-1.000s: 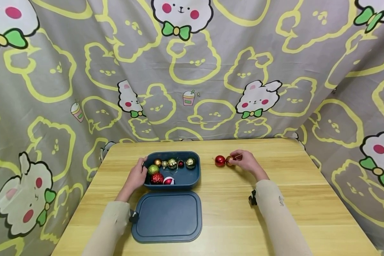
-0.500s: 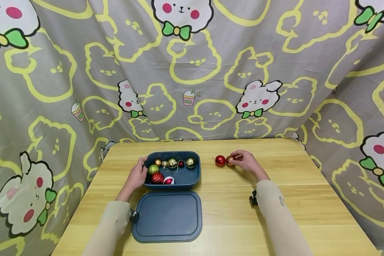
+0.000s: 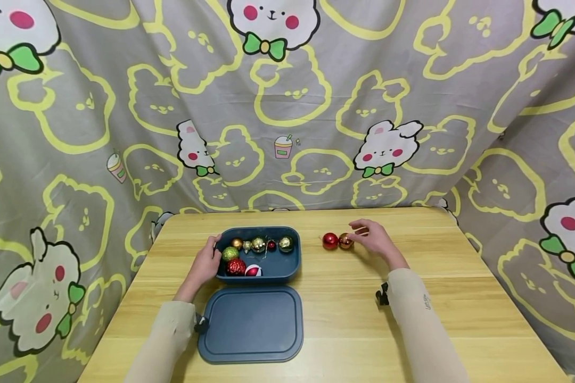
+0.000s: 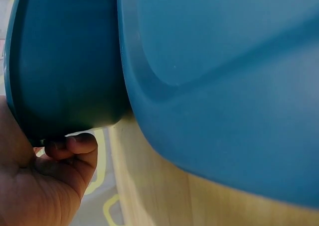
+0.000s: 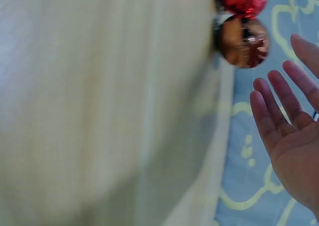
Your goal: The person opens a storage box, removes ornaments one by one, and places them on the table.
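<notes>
At the left end of a dark blue box [image 3: 268,266], my left hand [image 3: 208,261] grips the rim; in the left wrist view its fingers [image 4: 82,144] curl against the outer wall. Several Christmas baubles lie in the box, among them a green bauble [image 3: 230,254], a red textured bauble [image 3: 235,267] and a red-and-white bauble [image 3: 253,271]. To the right, a shiny red bauble [image 3: 330,241] and a copper-coloured bauble [image 3: 346,241] sit side by side on the table. My right hand [image 3: 375,239] is just right of the copper bauble, fingers extended and holding nothing; the right wrist view shows a gap between them.
A flat blue lid [image 3: 251,324] lies on the wooden table [image 3: 345,330] in front of the box. Behind the table hangs a grey patterned curtain [image 3: 316,106], which also runs along both sides.
My right hand has let go of the copper bauble and drawn back slightly to the right, its fingers spreading. The bauble stays beside the red one. My left hand keeps its place on the box.
</notes>
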A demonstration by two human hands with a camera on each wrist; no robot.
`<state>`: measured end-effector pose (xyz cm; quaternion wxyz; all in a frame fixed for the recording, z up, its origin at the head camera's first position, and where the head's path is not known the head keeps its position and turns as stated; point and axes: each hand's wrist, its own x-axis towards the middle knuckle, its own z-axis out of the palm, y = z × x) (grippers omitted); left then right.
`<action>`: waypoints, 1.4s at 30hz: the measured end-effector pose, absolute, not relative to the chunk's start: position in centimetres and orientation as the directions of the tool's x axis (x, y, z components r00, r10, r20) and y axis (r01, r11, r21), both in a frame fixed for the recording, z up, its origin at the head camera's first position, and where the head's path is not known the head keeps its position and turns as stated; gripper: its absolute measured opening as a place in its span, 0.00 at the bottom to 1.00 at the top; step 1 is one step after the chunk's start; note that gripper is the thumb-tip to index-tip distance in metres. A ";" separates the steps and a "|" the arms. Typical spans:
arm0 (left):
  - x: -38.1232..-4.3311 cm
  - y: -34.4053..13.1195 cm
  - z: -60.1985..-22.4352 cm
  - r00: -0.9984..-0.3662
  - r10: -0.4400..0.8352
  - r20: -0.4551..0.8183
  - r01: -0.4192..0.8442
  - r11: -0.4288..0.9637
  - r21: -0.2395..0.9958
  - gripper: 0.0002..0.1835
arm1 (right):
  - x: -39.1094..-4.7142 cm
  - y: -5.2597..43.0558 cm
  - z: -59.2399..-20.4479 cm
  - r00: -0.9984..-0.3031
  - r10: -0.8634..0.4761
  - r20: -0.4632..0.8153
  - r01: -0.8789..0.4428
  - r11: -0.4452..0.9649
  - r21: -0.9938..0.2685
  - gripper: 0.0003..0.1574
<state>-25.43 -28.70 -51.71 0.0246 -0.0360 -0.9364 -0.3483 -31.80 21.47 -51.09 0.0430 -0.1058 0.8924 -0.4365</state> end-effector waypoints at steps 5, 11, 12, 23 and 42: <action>-25.3 -28.7 -51.5 -0.996 0.048 0.072 0.083 0.761 0.643 0.25 | -31.6 20.5 -49.2 -0.966 -0.243 0.087 -0.214 0.563 -0.799 0.30; -25.2 -28.7 -51.6 -0.996 0.052 0.067 0.084 0.756 0.649 0.25 | -30.8 17.3 -47.2 -0.947 -0.297 0.124 -0.267 0.510 -0.818 0.28; -25.2 -28.7 -51.6 -0.996 0.053 0.068 0.085 0.756 0.649 0.25 | -30.7 16.6 -47.0 -0.943 -0.306 0.127 -0.274 0.504 -0.819 0.28; -25.2 -28.7 -51.7 -0.997 0.051 0.064 0.081 0.753 0.653 0.26 | -29.0 8.3 -46.6 -0.879 -0.461 0.121 -0.342 0.434 -0.833 0.25; -25.3 -28.6 -51.7 -0.997 0.044 0.068 0.078 0.744 0.663 0.26 | -27.0 -1.0 -49.7 -0.760 -0.650 0.012 -0.399 0.451 -0.798 0.27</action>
